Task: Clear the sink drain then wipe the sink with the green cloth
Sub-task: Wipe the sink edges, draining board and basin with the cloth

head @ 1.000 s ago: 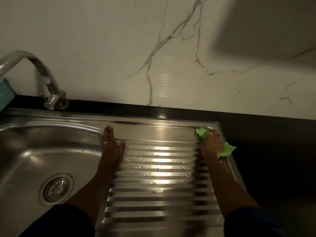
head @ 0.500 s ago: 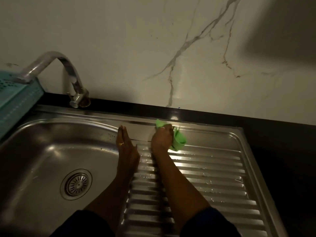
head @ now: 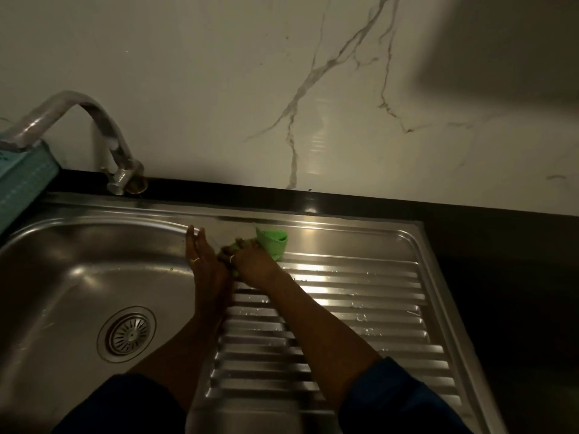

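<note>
Near the middle of the frame, the right hand (head: 250,263) curls its fingers around the bunched cloth (head: 273,242) and presses it on the back strip of the sink (head: 78,245), at the top of the drainboard (head: 360,308). The left hand (head: 202,258) lies right beside it, fingers straight and together, on the basin's edge. The drain (head: 127,334) sits in the lower left.

The green cloth (head: 273,243) is a plain, bright lime. The sink (head: 78,261) is silvery steel, its drainboard (head: 360,311) striped with parallel ridges and its drain (head: 129,335) cut with radial slots. The wall (head: 219,89) is white marble with grey veins, the worktop (head: 501,261) black, the crate (head: 22,189) teal, the sleeves (head: 404,402) dark blue.
</note>
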